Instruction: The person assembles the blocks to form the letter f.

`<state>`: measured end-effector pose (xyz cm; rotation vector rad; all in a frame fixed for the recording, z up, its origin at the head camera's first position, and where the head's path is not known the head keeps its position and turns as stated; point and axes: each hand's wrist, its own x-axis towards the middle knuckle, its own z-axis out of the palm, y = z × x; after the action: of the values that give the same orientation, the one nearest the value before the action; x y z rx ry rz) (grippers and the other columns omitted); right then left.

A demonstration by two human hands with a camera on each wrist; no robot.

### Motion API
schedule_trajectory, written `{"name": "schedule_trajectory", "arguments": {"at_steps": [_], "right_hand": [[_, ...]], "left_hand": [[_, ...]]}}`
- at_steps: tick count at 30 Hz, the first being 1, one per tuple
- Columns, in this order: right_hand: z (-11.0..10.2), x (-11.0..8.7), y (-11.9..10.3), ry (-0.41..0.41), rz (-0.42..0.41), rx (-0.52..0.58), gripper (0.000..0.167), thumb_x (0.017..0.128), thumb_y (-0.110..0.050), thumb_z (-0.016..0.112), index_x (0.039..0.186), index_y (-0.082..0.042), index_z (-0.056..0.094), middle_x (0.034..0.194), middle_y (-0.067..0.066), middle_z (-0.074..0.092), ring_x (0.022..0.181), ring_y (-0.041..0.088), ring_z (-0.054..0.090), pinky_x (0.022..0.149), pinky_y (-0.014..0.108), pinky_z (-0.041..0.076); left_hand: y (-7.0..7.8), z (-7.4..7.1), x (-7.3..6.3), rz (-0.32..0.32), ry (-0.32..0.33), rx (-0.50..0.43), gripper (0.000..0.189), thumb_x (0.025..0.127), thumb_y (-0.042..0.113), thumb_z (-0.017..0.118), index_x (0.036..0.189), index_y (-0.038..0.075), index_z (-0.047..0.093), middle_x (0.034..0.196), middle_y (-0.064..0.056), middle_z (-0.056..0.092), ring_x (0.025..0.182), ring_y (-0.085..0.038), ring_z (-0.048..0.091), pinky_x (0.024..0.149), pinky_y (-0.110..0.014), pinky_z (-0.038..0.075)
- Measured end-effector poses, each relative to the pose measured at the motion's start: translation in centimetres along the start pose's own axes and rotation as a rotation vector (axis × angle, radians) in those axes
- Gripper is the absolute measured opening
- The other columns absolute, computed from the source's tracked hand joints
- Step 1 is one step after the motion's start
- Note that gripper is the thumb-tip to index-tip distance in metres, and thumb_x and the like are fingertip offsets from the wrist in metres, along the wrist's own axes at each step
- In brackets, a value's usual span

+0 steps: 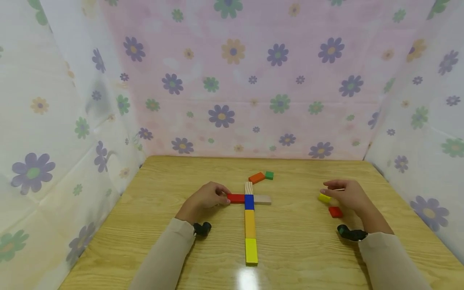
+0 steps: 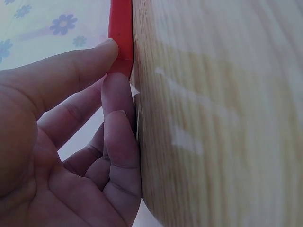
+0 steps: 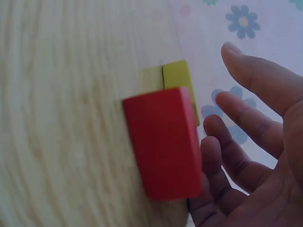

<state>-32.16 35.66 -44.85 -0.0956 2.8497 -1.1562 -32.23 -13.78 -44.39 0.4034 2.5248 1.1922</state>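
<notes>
My left hand (image 1: 208, 196) pinches the outer end of a red block (image 1: 236, 198) lying on the table. In the left wrist view, its thumb presses the side of that red block (image 2: 121, 33). The block's inner end meets a blue block (image 1: 249, 202) at the centre of a cross of blocks. A pale wooden block (image 1: 262, 199) forms the right arm, another pale block (image 1: 248, 188) the top. Below run an orange-yellow block (image 1: 250, 223) and a yellow block (image 1: 251, 250). My right hand (image 1: 349, 195), fingers loosely bent, hovers by a loose yellow block (image 3: 176, 75) and red block (image 3: 163, 144).
Beyond the cross lie an orange block (image 1: 256, 177) and a small green block (image 1: 269, 175), end to end. The wooden table (image 1: 174, 169) is enclosed by flowered cloth (image 1: 250, 92) at the back and on both sides.
</notes>
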Motion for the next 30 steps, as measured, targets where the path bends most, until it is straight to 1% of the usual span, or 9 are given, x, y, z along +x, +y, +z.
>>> {"name": "schedule_trajectory", "arguments": {"at_steps": [4, 7, 9, 12, 16, 19, 23, 30], "right_hand": [[0.0, -0.2, 0.3, -0.022, -0.003, 0.012, 0.071, 0.096, -0.058, 0.067, 0.144, -0.006, 0.06, 0.143, 0.025, 0.058, 0.125, 0.043, 0.057, 0.099, 0.059, 0.049], [0.0, -0.2, 0.5, -0.041, -0.009, 0.03, 0.072, 0.096, -0.059, 0.066, 0.146, -0.006, 0.058, 0.146, 0.024, 0.056, 0.129, 0.044, 0.055, 0.103, 0.061, 0.047], [-0.1, -0.2, 0.8, -0.06, -0.013, 0.033, 0.073, 0.096, -0.058, 0.066, 0.146, -0.007, 0.058, 0.146, 0.023, 0.056, 0.129, 0.043, 0.055, 0.104, 0.061, 0.047], [-0.4, -0.4, 1.1, -0.093, -0.031, 0.022, 0.07, 0.097, -0.055, 0.067, 0.146, -0.006, 0.057, 0.145, 0.022, 0.058, 0.127, 0.04, 0.058, 0.103, 0.056, 0.05], [-0.9, -0.6, 1.5, -0.118, -0.035, 0.019, 0.067, 0.096, -0.049, 0.071, 0.144, -0.005, 0.059, 0.141, 0.02, 0.061, 0.118, 0.029, 0.063, 0.094, 0.037, 0.056], [-1.0, -0.6, 1.6, -0.124, -0.018, 0.034, 0.066, 0.093, -0.048, 0.075, 0.143, -0.006, 0.061, 0.138, 0.019, 0.062, 0.113, 0.021, 0.063, 0.087, 0.026, 0.055], [-0.9, -0.6, 1.8, -0.124, -0.006, 0.039, 0.066, 0.091, -0.047, 0.078, 0.141, -0.006, 0.062, 0.136, 0.018, 0.062, 0.11, 0.02, 0.061, 0.085, 0.025, 0.055], [-0.8, -0.8, 2.1, -0.112, -0.003, 0.028, 0.067, 0.09, -0.045, 0.08, 0.14, -0.005, 0.063, 0.134, 0.018, 0.062, 0.111, 0.021, 0.061, 0.084, 0.025, 0.055]], "left_hand": [[-0.4, 0.0, 0.0, -0.012, 0.006, 0.001, 0.025, 0.095, 0.021, 0.075, 0.12, 0.016, 0.075, 0.096, -0.003, 0.066, 0.084, -0.02, 0.056, 0.075, -0.031, 0.048], [-0.7, -0.1, -0.1, -0.016, 0.013, -0.003, 0.024, 0.095, 0.021, 0.075, 0.119, 0.016, 0.075, 0.095, -0.003, 0.065, 0.082, -0.019, 0.056, 0.072, -0.03, 0.048], [-0.7, -0.2, -0.1, -0.019, 0.017, -0.007, 0.024, 0.095, 0.021, 0.076, 0.119, 0.016, 0.076, 0.093, -0.004, 0.065, 0.08, -0.019, 0.055, 0.07, -0.03, 0.048], [-0.7, -0.1, -0.2, -0.03, 0.019, -0.011, 0.024, 0.094, 0.021, 0.076, 0.118, 0.017, 0.076, 0.093, -0.004, 0.064, 0.078, -0.019, 0.055, 0.068, -0.029, 0.046], [-0.6, 0.0, -0.1, -0.028, 0.018, -0.009, 0.024, 0.094, 0.021, 0.076, 0.118, 0.017, 0.076, 0.093, -0.004, 0.064, 0.079, -0.019, 0.055, 0.067, -0.029, 0.046], [-0.6, 0.1, 0.0, -0.023, 0.018, -0.012, 0.024, 0.095, 0.02, 0.076, 0.118, 0.017, 0.076, 0.093, -0.004, 0.064, 0.078, -0.019, 0.055, 0.067, -0.029, 0.046], [-0.4, 0.1, 0.2, -0.015, 0.017, -0.01, 0.023, 0.095, 0.02, 0.076, 0.118, 0.017, 0.076, 0.092, -0.004, 0.065, 0.077, -0.019, 0.055, 0.066, -0.029, 0.045], [-0.2, 0.3, 0.5, -0.01, 0.017, -0.015, 0.024, 0.094, 0.019, 0.077, 0.117, 0.016, 0.076, 0.09, -0.004, 0.065, 0.075, -0.018, 0.055, 0.065, -0.028, 0.046]]}}
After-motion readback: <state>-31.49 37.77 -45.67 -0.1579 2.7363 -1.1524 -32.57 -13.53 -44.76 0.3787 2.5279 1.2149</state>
